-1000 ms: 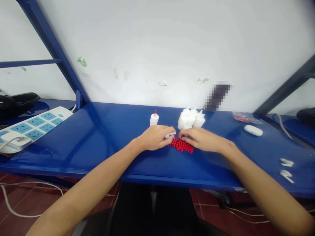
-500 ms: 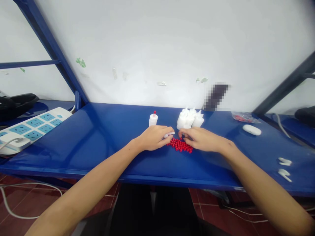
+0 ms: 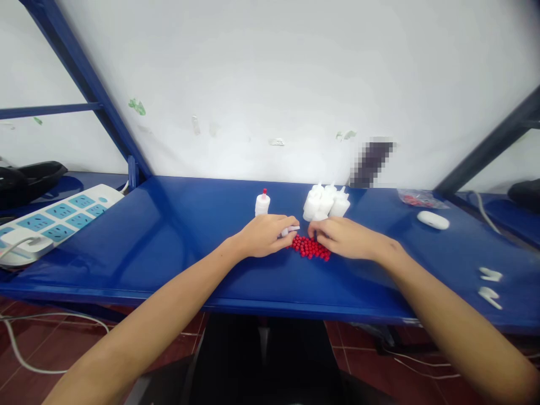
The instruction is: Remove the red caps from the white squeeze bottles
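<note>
My left hand (image 3: 270,235) is closed around a small white squeeze bottle (image 3: 290,230). Only its nozzle end shows, lying sideways and pointing right; the fingers hide the rest. My right hand (image 3: 341,236) is at the right side of a pile of small red caps (image 3: 310,247), its thumb and fingers curled together. Whatever is between those fingertips is hidden. Just behind my left hand stands a white bottle (image 3: 262,205) with a red cap on its tip. A cluster of white bottles (image 3: 324,201) with bare nozzles stands behind my right hand.
A blue table (image 3: 202,225) lies under everything. At its left is a power strip (image 3: 63,216) with a plugged-in cord. On the right are a clear bag with red pieces (image 3: 422,199), a white oval case (image 3: 433,220) and two white earbuds (image 3: 489,293). A white wall rises behind.
My right hand's fingertips have shifted slightly at the red caps, and a cap seen by them earlier is now hidden. My left hand keeps its hold on the bottle.
</note>
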### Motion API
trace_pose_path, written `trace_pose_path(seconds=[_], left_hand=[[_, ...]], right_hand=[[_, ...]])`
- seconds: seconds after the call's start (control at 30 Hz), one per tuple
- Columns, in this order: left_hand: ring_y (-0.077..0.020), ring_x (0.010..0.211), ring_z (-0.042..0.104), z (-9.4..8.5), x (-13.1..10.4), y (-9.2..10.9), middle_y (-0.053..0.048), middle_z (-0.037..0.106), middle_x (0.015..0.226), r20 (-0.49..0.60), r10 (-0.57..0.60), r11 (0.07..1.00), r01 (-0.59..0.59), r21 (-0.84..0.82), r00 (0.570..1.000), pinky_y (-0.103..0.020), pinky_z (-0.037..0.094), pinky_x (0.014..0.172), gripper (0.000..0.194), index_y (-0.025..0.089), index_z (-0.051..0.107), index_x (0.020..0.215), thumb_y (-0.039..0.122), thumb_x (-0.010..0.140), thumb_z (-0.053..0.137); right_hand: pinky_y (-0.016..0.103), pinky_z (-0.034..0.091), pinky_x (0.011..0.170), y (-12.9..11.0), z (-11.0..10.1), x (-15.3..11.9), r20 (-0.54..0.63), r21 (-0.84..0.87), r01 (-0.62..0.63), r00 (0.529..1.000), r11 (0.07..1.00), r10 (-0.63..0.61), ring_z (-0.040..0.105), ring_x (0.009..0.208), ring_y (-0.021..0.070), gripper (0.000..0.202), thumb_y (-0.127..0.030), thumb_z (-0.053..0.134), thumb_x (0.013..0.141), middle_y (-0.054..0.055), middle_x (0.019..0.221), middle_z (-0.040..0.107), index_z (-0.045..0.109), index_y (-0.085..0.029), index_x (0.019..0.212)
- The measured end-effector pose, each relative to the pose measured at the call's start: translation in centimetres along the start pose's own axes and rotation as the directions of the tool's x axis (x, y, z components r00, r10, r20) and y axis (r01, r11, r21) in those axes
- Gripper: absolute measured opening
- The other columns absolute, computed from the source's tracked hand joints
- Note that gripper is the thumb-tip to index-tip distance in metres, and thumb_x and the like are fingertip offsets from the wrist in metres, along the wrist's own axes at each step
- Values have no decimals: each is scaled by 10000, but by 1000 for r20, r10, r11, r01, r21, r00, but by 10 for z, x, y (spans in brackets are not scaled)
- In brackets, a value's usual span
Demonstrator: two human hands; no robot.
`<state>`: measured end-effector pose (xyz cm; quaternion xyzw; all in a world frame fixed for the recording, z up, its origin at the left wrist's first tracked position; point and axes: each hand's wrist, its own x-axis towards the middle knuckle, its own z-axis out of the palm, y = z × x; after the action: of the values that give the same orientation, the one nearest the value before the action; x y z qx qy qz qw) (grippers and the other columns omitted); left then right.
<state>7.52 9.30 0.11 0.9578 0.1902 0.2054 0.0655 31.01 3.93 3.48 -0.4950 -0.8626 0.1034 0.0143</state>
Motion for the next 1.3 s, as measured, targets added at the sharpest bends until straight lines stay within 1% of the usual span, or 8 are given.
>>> trace_pose_path(seconds=[0.2,0.47,0.57,0.67,0.83,1.07,1.2,1.3], left_hand=[[-169,746,628,2,0,-2,-26,686,923,-30,-30,999,29,-33,999,-260,419,658,292,199,517,1234,386,1018,458],[-160,666,624,1,2,4,-15,678,880,-19,-54,992,51,-113,998,-243,419,602,448,206,417,1347,465,993,510],[-169,675,625,1,3,4,-16,668,873,-60,-73,991,66,-116,996,-250,425,611,553,206,372,1398,522,971,526],[-179,693,617,0,3,3,-19,647,869,-129,-148,985,133,-111,981,-267,430,623,588,200,330,1433,531,977,499],[-158,682,562,-2,2,2,-20,612,832,-153,-144,986,128,-109,978,-284,431,658,214,164,510,1129,278,1015,368],[-162,773,540,-5,2,6,-70,588,959,-177,41,999,-41,4,983,-294,455,736,240,155,566,1032,241,1028,342],[-215,929,535,-6,3,12,-121,561,1089,-181,247,957,-210,200,952,-347,457,823,252,163,642,1044,266,1011,414],[-216,880,525,-5,4,14,-104,575,990,-182,282,937,-230,263,942,-351,449,785,268,170,663,1052,276,1016,419]], right_hand=[[263,353,635,0,2,0,-17,15,33,999,999,-33,592,687,158,217,-133,426,896,11,749,678,617,-212,961],[267,351,617,-9,2,-1,-295,81,173,945,981,-142,550,608,147,283,-394,412,1012,7,709,648,603,-185,1015],[259,345,605,-11,7,1,-380,75,190,913,979,-148,525,572,127,287,-374,397,1019,4,714,643,607,-185,969],[258,327,579,-6,9,2,-542,61,124,837,990,-72,483,530,120,240,-333,431,984,-11,655,606,578,-189,859],[273,313,585,9,5,1,-742,64,-100,660,993,114,486,561,146,156,-277,464,884,-2,638,576,500,-207,749],[281,250,562,13,4,7,-662,32,-395,680,918,316,520,602,178,141,-298,469,850,23,675,626,535,-212,758],[285,241,564,12,3,9,-615,24,-451,697,892,369,549,619,196,184,-319,453,867,46,701,659,584,-203,811],[287,245,564,12,2,8,-605,26,-453,702,891,375,566,629,207,202,-322,450,866,55,710,668,605,-199,825]])
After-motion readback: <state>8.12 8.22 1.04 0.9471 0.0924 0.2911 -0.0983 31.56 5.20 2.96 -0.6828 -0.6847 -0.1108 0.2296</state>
